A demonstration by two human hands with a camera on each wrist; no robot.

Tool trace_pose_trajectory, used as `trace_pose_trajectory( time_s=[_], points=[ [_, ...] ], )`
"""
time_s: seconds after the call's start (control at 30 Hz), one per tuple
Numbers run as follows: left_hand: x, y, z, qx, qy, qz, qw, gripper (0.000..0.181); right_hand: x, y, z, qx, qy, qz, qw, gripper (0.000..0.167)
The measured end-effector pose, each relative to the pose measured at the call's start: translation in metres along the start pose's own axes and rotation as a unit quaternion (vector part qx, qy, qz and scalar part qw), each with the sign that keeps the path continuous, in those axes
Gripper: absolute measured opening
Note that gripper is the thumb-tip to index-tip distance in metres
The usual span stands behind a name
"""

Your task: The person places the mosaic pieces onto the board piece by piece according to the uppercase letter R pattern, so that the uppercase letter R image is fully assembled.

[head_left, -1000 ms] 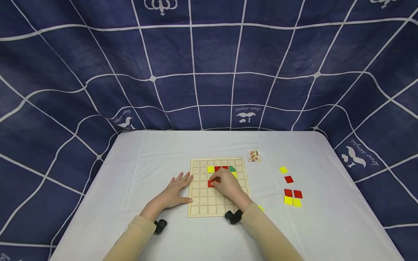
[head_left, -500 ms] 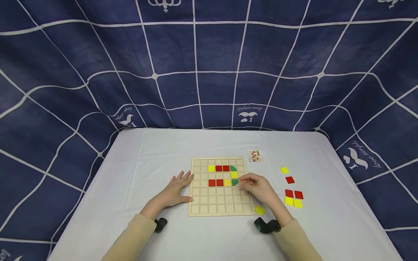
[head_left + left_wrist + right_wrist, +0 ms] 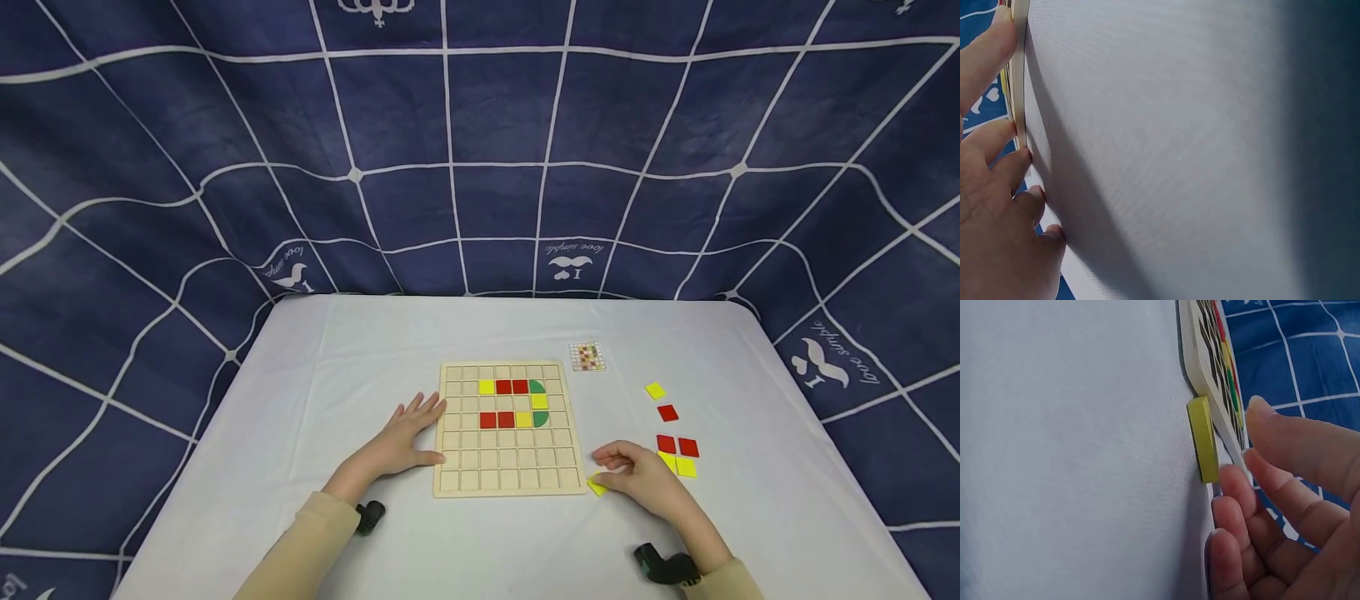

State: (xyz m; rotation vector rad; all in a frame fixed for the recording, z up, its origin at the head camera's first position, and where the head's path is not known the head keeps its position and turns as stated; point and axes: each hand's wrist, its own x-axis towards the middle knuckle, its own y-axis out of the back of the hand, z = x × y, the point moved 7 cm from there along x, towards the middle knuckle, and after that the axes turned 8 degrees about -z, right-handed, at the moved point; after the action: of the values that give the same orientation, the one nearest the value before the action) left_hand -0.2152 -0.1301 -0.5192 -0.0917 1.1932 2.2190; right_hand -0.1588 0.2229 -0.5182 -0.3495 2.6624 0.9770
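Note:
A wooden grid board [image 3: 487, 479] lies flat on the table, with several yellow and red square tiles and two green quarter-round tiles in its cells. My left hand [image 3: 401, 437] is spread at the board's left side, its thumb and fingertips touching the edge. In the left wrist view, the fingers [image 3: 1000, 140] meet the board's rim. Beside the board's lower right corner lies a loose yellow tile [image 3: 597, 485]. My right hand [image 3: 645, 479] is right over it, fingers loosely bent. The right wrist view has thumb and forefinger apart, not closed on the yellow tile [image 3: 1202, 440].
A small pattern card [image 3: 587, 357] lies past the board's upper right corner. Farther right are loose tiles, among them a yellow tile [image 3: 655, 391], a red tile [image 3: 667, 413] and another red tile [image 3: 687, 448]. A blue checked cloth [image 3: 495, 150] hangs behind the white table.
My right hand has left the red tiles on the board and moved right and toward me, to the loose yellow tile. My left hand has stayed at the board's edge.

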Motion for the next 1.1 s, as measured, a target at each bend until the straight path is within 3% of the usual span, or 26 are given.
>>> trace_pose_trajectory(
  time_s=[0.23, 0.53, 0.93, 1.1],
  points=[
    [0.0, 0.0, -0.001, -0.001, 0.002, 0.004, 1.0, 0.091, -0.002, -0.007, -0.002, -0.043, 0.009, 0.008, 0.999, 0.032],
    [0.001, -0.001, -0.001, 0.005, 0.004, 0.005, 1.0, 0.092, -0.005, -0.013, -0.011, -0.099, -0.016, 0.005, 0.9949, 0.035],
    [0.0, 0.0, 0.001, 0.007, 0.005, 0.006, 0.9999, 0.092, -0.005, -0.01, -0.011, -0.069, -0.029, -0.013, 0.9971, 0.031],
    [-0.001, 0.001, 0.001, 0.006, 0.003, 0.005, 1.0, 0.091, 0.001, -0.001, -0.016, -0.036, -0.025, 0.015, 0.9989, 0.025]
  ],
)
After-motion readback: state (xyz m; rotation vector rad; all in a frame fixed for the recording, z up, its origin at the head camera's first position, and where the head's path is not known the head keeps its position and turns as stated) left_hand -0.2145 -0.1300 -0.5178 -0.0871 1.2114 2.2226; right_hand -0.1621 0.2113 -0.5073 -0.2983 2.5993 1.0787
